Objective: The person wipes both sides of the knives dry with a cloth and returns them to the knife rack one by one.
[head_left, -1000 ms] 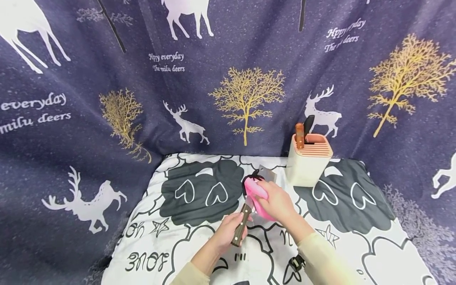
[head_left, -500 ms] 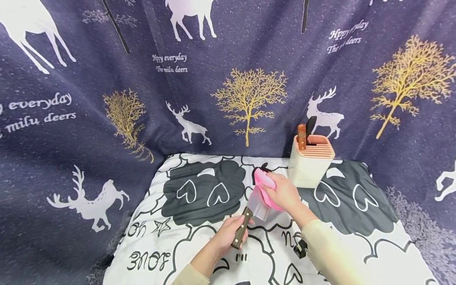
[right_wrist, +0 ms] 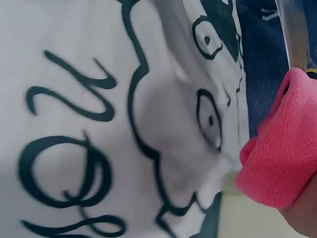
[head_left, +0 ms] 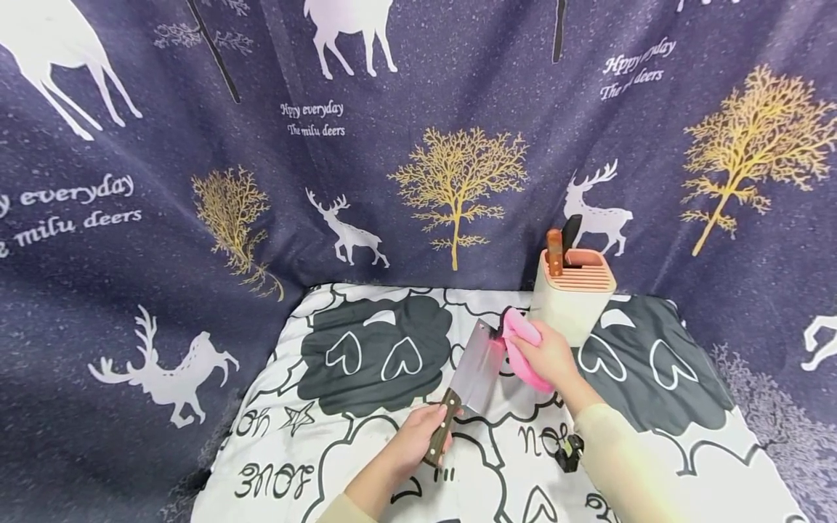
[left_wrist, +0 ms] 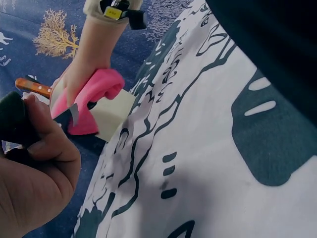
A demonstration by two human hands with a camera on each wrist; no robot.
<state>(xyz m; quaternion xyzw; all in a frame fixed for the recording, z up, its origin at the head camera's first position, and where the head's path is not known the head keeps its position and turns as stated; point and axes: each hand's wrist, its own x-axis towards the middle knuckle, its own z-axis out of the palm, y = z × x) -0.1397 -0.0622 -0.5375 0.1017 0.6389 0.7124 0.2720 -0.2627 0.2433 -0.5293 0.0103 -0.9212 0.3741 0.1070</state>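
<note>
My left hand [head_left: 421, 434] grips the dark wooden handle of a cleaver [head_left: 472, 367], whose broad metal blade points up and away over the bed-like surface. A folded pink cloth [head_left: 525, 352] with a dark edge is held in my right hand [head_left: 548, 356], just right of the blade's far corner; a pink reflection shows on the metal there. In the left wrist view my left fingers [left_wrist: 47, 131] curl round the handle, and the pink cloth [left_wrist: 94, 99] hangs beyond. The right wrist view shows the cloth [right_wrist: 285, 144] bunched close to the blade [right_wrist: 295, 32].
Behind my right hand stands a cream knife block [head_left: 565, 309] with a slotted orange top, holding an orange-brown handle [head_left: 554, 250] and a black handle [head_left: 572, 231]. The surface is covered by a black-and-white patterned sheet [head_left: 275, 407]. A dark blue printed curtain [head_left: 366, 167] rises behind.
My right hand and the pink cloth have moved right, from over the cleaver blade to beside its far corner, uncovering the blade. My left hand keeps hold of the handle, nearly in place.
</note>
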